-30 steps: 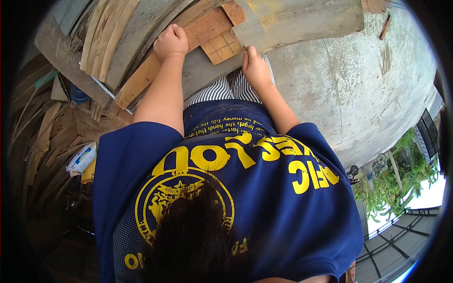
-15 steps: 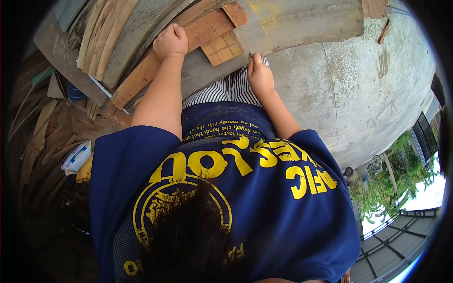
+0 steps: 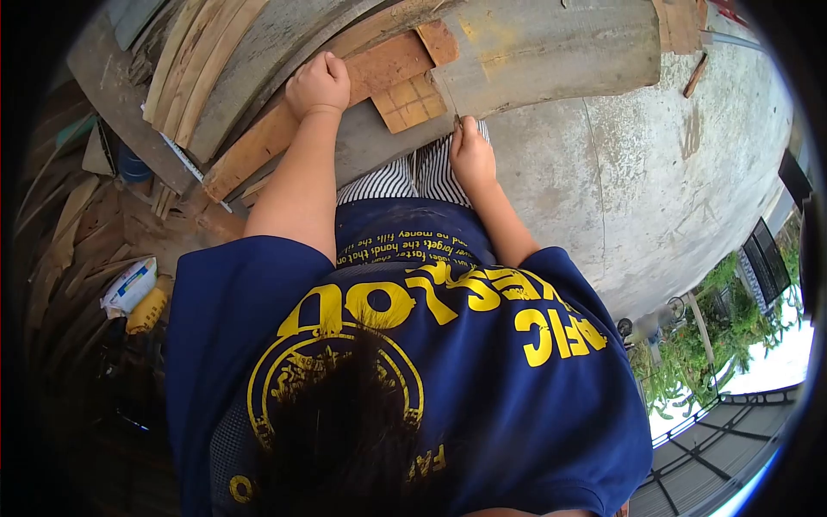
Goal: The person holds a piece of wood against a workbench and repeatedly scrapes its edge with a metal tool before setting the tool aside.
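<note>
My left hand is closed in a fist over a reddish-brown wooden plank; its fingertips are hidden on the far side. The plank slopes across a grey board. Against the plank's near side lies a square tan wooden piece with dark grid lines, and a small brown block sits by its right end. My right hand is closed on a thin dark tool at the board's near edge, just right of the tan piece. Its exact kind is too small to make out.
Long wooden strips are stacked at the upper left, beside a whitish ruler-like strip. Scrap wood and a white bag lie lower left. A brown stick rests on the concrete floor at right.
The view has shifted slightly, so the boards appear a little lower. My right hand has drawn slightly toward my body with the thin tool. My left hand stays on the plank.
</note>
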Demonstrator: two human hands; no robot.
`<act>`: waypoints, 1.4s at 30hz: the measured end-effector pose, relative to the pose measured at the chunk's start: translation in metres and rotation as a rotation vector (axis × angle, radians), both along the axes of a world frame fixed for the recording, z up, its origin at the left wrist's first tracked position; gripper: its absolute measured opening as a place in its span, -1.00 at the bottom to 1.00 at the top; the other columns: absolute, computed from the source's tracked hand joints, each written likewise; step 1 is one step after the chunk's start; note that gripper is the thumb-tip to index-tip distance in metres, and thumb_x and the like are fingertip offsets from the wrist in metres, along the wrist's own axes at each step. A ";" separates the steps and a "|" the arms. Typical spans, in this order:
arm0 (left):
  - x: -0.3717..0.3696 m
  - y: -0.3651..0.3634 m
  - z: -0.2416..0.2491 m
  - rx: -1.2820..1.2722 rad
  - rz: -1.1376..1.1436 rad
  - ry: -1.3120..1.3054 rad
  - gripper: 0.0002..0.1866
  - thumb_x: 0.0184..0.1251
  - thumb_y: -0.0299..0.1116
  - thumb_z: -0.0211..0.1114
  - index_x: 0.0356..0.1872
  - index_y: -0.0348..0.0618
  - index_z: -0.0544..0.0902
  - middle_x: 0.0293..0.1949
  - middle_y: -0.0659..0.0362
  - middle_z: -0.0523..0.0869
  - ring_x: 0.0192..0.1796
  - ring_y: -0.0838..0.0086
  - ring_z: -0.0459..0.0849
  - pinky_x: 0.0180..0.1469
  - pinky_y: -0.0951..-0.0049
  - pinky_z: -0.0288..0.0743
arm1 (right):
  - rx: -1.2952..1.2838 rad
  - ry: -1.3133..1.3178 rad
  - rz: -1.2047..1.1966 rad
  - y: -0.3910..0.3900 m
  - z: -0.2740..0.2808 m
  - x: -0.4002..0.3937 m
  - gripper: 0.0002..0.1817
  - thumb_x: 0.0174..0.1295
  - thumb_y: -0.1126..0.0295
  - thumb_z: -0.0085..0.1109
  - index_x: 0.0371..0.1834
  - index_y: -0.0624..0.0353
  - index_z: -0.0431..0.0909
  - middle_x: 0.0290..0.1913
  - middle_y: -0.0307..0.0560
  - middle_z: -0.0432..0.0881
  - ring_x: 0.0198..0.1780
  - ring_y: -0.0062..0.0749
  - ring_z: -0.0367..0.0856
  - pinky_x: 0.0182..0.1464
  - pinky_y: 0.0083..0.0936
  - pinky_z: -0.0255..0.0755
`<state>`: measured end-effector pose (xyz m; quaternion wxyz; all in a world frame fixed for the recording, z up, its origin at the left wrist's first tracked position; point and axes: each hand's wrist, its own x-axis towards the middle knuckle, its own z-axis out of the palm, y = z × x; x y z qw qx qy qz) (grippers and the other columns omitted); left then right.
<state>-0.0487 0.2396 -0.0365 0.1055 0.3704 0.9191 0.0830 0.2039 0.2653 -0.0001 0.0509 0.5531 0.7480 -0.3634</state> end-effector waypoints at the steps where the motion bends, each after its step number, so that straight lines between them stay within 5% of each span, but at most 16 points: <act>1: 0.001 0.000 0.000 -0.003 -0.002 -0.007 -0.67 0.24 -0.18 -0.05 -0.58 -0.05 0.59 -0.53 0.12 0.67 -0.41 0.18 0.62 -0.28 0.17 0.44 | -0.003 0.006 -0.008 0.003 0.003 -0.004 -0.83 0.28 0.31 -0.06 -0.24 0.18 0.31 -0.44 0.27 0.58 -0.45 0.21 0.56 -0.42 0.00 0.44; 6: 0.003 0.000 0.004 -0.011 -0.006 -0.007 -0.67 0.24 -0.18 -0.04 -0.60 -0.05 0.58 -0.54 0.13 0.66 -0.40 0.20 0.62 -0.29 0.17 0.43 | 0.072 0.066 0.026 0.037 -0.002 -0.050 -0.86 0.30 0.37 -0.08 -0.24 0.23 0.32 -0.53 0.34 0.53 -0.45 0.26 0.53 -0.43 0.01 0.40; 26: 0.000 0.000 0.003 -0.004 -0.011 -0.064 -0.69 0.24 -0.20 -0.05 -0.57 -0.06 0.57 -0.47 0.17 0.68 -0.33 0.25 0.63 -0.21 0.19 0.40 | -0.093 0.057 -0.083 -0.020 0.014 0.006 -0.85 0.30 0.40 -0.13 -0.19 0.27 0.31 -0.56 0.40 0.50 -0.48 0.33 0.49 -0.46 0.07 0.34; 28: 0.001 0.001 0.004 0.017 -0.002 -0.049 -0.70 0.24 -0.21 -0.05 -0.57 -0.06 0.57 -0.47 0.17 0.68 -0.32 0.24 0.63 -0.21 0.19 0.39 | -0.156 -0.090 -0.042 -0.025 0.017 0.015 -0.84 0.29 0.39 -0.13 -0.21 0.27 0.30 -0.55 0.37 0.52 -0.47 0.26 0.53 -0.47 0.03 0.38; 34: 0.002 0.001 0.009 0.046 0.020 -0.055 -0.71 0.23 -0.21 -0.02 -0.59 -0.06 0.56 -0.52 0.15 0.67 -0.36 0.25 0.63 -0.24 0.20 0.41 | -0.036 0.032 -0.052 0.018 0.014 -0.046 -0.81 0.32 0.39 -0.16 -0.16 0.30 0.34 -0.48 0.43 0.52 -0.38 0.37 0.50 -0.40 0.04 0.37; 42: 0.002 0.001 0.008 0.037 0.014 -0.101 -0.70 0.27 -0.20 -0.05 -0.53 -0.07 0.57 -0.47 0.12 0.67 -0.31 0.20 0.62 -0.19 0.19 0.41 | -0.052 -0.100 0.014 -0.019 0.022 0.011 -0.84 0.27 0.38 -0.10 -0.18 0.23 0.33 -0.55 0.37 0.53 -0.46 0.25 0.56 -0.43 0.04 0.42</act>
